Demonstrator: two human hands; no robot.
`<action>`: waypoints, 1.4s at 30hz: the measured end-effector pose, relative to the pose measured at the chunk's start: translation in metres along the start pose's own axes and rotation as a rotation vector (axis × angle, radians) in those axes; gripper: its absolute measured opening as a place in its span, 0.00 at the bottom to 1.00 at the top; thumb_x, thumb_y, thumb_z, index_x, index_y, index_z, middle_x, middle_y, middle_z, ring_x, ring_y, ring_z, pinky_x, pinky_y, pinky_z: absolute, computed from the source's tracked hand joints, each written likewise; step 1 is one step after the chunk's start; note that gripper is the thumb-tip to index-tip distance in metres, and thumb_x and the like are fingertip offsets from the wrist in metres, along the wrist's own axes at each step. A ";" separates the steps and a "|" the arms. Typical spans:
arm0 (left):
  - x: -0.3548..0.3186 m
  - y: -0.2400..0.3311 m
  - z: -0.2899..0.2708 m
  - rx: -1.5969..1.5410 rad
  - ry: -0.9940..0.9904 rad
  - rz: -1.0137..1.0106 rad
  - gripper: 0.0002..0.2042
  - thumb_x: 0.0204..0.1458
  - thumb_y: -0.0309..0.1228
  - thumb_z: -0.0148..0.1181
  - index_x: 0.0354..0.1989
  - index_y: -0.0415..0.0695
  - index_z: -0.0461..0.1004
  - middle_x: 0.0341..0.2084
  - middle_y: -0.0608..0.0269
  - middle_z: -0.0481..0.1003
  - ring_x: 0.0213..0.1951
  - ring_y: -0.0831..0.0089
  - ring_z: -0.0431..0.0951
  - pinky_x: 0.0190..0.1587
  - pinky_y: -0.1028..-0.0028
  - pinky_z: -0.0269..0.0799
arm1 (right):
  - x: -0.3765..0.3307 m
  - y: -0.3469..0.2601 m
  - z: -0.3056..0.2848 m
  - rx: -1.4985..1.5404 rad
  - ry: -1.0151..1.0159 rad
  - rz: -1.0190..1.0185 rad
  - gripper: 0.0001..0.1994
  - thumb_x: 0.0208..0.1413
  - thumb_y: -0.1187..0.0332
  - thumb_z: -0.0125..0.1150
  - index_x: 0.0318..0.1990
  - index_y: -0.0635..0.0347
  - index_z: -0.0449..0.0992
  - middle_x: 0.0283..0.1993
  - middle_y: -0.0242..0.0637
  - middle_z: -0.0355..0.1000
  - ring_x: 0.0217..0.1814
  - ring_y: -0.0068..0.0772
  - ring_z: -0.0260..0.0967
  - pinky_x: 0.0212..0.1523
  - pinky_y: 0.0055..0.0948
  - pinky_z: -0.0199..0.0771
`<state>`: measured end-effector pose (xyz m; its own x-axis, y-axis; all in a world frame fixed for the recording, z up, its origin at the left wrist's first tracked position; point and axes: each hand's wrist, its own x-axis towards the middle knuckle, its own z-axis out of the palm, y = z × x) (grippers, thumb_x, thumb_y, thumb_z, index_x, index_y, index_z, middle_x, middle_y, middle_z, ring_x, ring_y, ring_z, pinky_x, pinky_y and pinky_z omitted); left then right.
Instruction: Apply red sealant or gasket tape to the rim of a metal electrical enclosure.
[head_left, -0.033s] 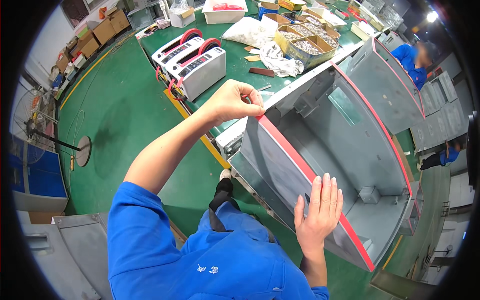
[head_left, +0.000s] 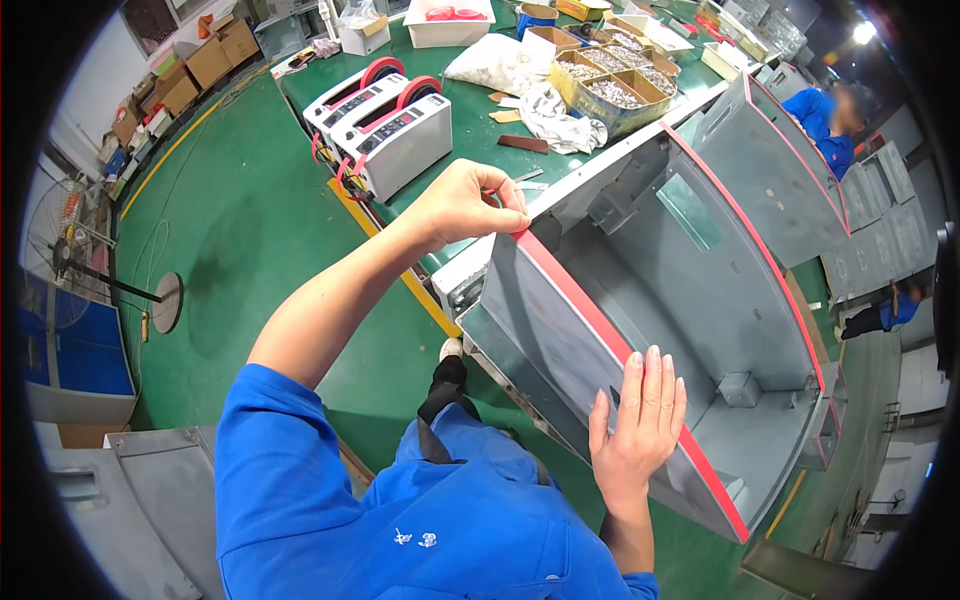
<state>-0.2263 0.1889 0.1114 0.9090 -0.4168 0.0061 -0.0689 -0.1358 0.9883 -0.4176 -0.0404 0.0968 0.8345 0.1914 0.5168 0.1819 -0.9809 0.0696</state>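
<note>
A grey metal cabinet lies open beside the bench, its near wall edged with red tape. At the far corner of that edge, my left hand is closed, thumb and fingertips pinched on the tape's end. Farther down the same edge, my right hand lies open, its fingers straight and its palm against the taped rim. A second red strip runs along the cabinet's opposite rim. Whatever is under my right palm is hidden.
Two white tape dispensers with red rolls stand on the green bench. Near them are a divided box of small metal parts and a white cloth. Another grey cabinet and a person in blue are at right.
</note>
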 end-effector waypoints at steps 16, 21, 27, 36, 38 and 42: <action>0.004 -0.024 -0.025 -0.226 0.114 -0.007 0.19 0.47 0.26 0.54 0.49 0.38 0.63 0.29 0.66 0.69 0.17 0.86 0.62 0.13 0.86 0.51 | 0.006 -0.014 -0.001 -0.050 -0.054 0.119 0.21 0.46 0.69 0.55 0.50 0.63 0.67 0.54 0.47 0.63 0.58 0.47 0.58 0.59 0.47 0.49; 0.025 -0.091 -0.053 -0.265 0.019 -0.138 0.14 0.48 0.26 0.53 0.44 0.37 0.68 0.25 0.66 0.69 0.16 0.86 0.61 0.15 0.86 0.52 | 0.033 -0.060 0.022 -0.030 -0.024 0.302 0.23 0.42 0.70 0.59 0.49 0.68 0.66 0.54 0.50 0.62 0.60 0.50 0.56 0.60 0.49 0.45; 0.038 -0.101 -0.067 -0.185 -0.194 -0.099 0.12 0.50 0.25 0.52 0.44 0.39 0.69 0.27 0.67 0.71 0.23 0.87 0.66 0.22 0.86 0.61 | 0.113 -0.127 0.066 -0.060 0.062 0.272 0.17 0.45 0.71 0.54 0.44 0.69 0.70 0.49 0.49 0.67 0.55 0.45 0.63 0.57 0.41 0.57; 0.084 -0.038 -0.025 -0.133 -0.484 0.903 0.12 0.48 0.21 0.48 0.42 0.32 0.67 0.31 0.53 0.70 0.32 0.66 0.69 0.41 0.70 0.65 | 0.095 -0.124 0.055 -0.087 0.140 0.525 0.18 0.47 0.72 0.48 0.48 0.65 0.67 0.52 0.47 0.65 0.55 0.42 0.62 0.56 0.38 0.61; 0.103 -0.027 -0.003 -0.123 -0.598 0.998 0.12 0.48 0.24 0.48 0.41 0.32 0.67 0.26 0.54 0.70 0.29 0.66 0.70 0.37 0.69 0.66 | 0.059 -0.100 0.043 -0.236 0.110 0.533 0.19 0.45 0.73 0.50 0.48 0.67 0.67 0.52 0.48 0.64 0.55 0.44 0.62 0.56 0.40 0.60; 0.121 -0.011 0.025 0.022 -0.864 1.152 0.14 0.47 0.31 0.49 0.38 0.32 0.69 0.15 0.58 0.69 0.21 0.67 0.68 0.29 0.70 0.64 | -0.026 -0.038 0.009 -0.473 0.067 0.711 0.20 0.48 0.73 0.44 0.52 0.68 0.63 0.56 0.50 0.59 0.60 0.46 0.56 0.60 0.40 0.53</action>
<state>-0.1254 0.1176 0.0978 -0.1847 -0.7052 0.6845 -0.5931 0.6354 0.4945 -0.4410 -0.0081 0.0728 0.6329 -0.4625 0.6209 -0.6216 -0.7816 0.0514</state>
